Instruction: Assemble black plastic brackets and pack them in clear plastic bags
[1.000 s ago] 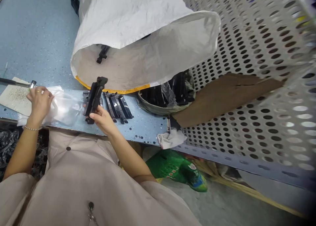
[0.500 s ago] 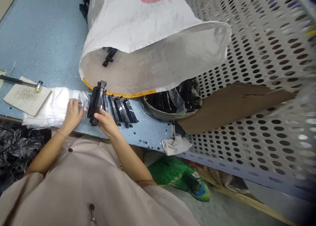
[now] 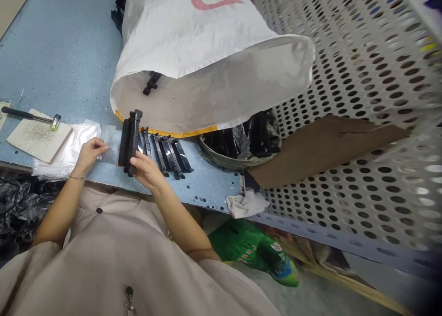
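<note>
My left hand (image 3: pixel 89 155) pinches a thin clear plastic bag (image 3: pixel 109 141) between thumb and fingers, beside a stack of clear plastic bags (image 3: pixel 65 155) at the table's front edge. In my right hand (image 3: pixel 148 169) are black plastic parts (image 3: pixel 131 138), long and narrow with clip-like ends, held upright together; how many is hard to make out. Just right of them, several similar black parts (image 3: pixel 169 155) lie in a row on the blue table (image 3: pixel 69 53). Part of the row is hidden behind the held pieces.
A large white woven sack (image 3: pixel 193 39) lies open toward me, with a black part (image 3: pixel 151 83) inside. Right of it stands a round container (image 3: pixel 221 157) full of black parts. A hammer (image 3: pixel 31 115) rests on a board (image 3: pixel 41 138) at left. A perforated metal panel (image 3: pixel 362 168) bounds the right.
My left hand has moved slightly left and closed on a clear bag, now lifted off the stack toward the black parts. My right hand still holds the parts, turned a little more upright.
</note>
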A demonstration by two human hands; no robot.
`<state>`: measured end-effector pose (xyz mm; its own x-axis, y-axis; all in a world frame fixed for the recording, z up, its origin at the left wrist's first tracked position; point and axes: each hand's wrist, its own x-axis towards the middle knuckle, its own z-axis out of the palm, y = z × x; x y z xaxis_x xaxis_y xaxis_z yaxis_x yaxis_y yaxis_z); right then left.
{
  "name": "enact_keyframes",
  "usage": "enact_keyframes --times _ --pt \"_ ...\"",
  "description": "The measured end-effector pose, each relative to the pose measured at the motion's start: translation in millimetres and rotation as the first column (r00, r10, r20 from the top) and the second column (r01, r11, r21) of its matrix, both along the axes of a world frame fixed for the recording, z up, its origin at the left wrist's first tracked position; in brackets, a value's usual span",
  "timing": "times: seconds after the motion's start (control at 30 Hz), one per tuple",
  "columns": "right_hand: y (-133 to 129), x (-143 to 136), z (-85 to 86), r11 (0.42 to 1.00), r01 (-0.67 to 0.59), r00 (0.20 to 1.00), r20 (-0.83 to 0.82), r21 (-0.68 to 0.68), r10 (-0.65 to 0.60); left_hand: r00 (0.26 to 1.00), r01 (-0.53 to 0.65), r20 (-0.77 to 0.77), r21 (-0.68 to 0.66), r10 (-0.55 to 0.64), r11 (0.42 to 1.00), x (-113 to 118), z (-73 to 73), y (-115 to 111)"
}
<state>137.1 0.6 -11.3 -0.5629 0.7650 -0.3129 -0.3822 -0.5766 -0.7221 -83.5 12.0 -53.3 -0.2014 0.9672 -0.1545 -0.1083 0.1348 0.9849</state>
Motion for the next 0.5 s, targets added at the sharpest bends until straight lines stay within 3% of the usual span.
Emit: enact_keyframes --times 0.17,0.37,0.43,0.5 --pt "13 -30 -3.0 0.997 -0.076 0.996 -0.052 -0.012 0.075 0.999 0.021 0.036 0.053 -0.023 0.998 -2 0.4 -1" --pt "13 -23 -6.9 0.999 -0.022 1.0 -0.016 -0.038 0.021 0.97 -0.172 0.174 0.0 0.17 0.985 -12 9.8 -10" --pt "10 -16 -6.0 0.999 -0.011 1.0 -0.008 -0.041 0.011 0.973 -0.202 0.124 0.032 0.196 0.979 -13 15.2 -15" --pt "7 -11 -4.8 1.0 0.002 1.0 0.017 -0.031 -0.002 0.98 -0.164 -0.09 0.15 0.178 0.975 -15 20.5 -21"
